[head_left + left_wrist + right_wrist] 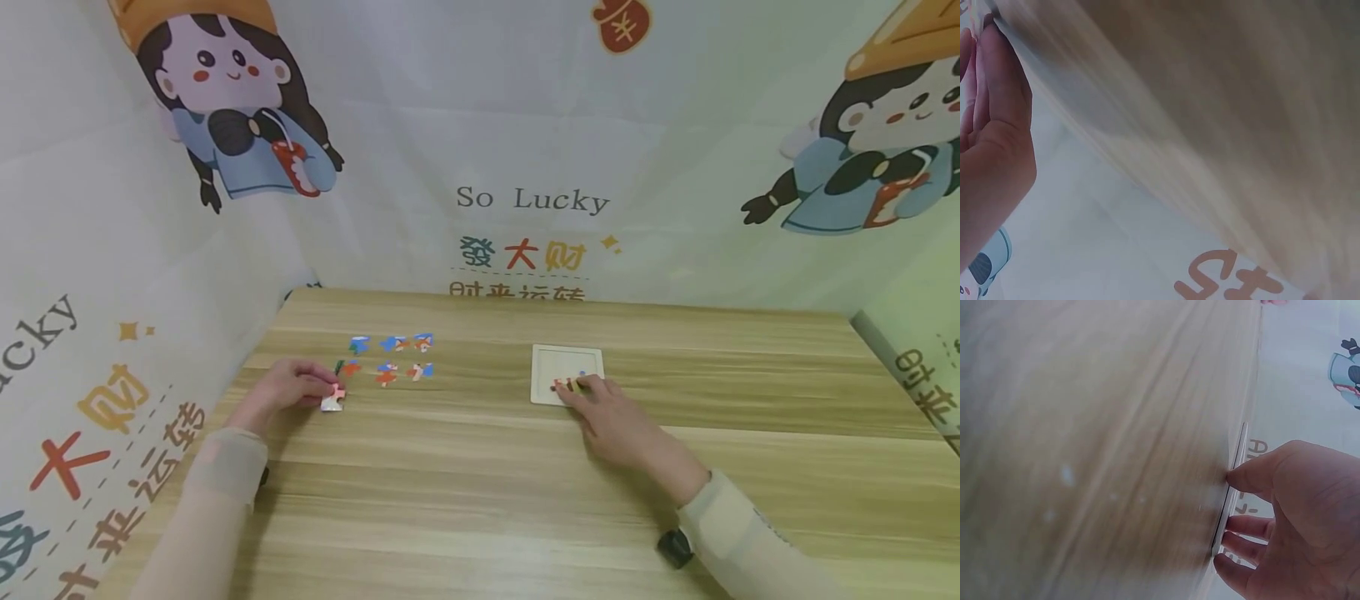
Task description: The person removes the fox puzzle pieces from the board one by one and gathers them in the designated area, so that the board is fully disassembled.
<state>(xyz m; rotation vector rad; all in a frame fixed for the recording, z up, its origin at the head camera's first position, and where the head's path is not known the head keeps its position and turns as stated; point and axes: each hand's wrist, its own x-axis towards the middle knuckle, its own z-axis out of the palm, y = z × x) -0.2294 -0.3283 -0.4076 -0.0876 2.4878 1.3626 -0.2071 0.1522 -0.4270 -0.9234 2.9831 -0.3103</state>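
Observation:
My left hand (296, 385) is at the left of the table, pinching a pink and white jigsaw puzzle piece (333, 400) at its fingertips. In the left wrist view the fingers (1004, 81) are drawn together, and the piece shows only at the frame's corner. Over the square white puzzle tray (543, 367) is my right hand (611, 421), its fingertips on a red and yellow piece (562, 384) in the tray's lower part. The right wrist view shows that thumb and the fingers (1250, 528) spread apart, touching the tray's surface; the hand covers the tray's lower right corner.
Several loose puzzle pieces lie in two rows beyond my left hand, among them a blue and green piece (360, 344) and an orange one (387, 374). The wooden table (465, 467) meets a printed cloth backdrop (405, 183) at its back and left edges.

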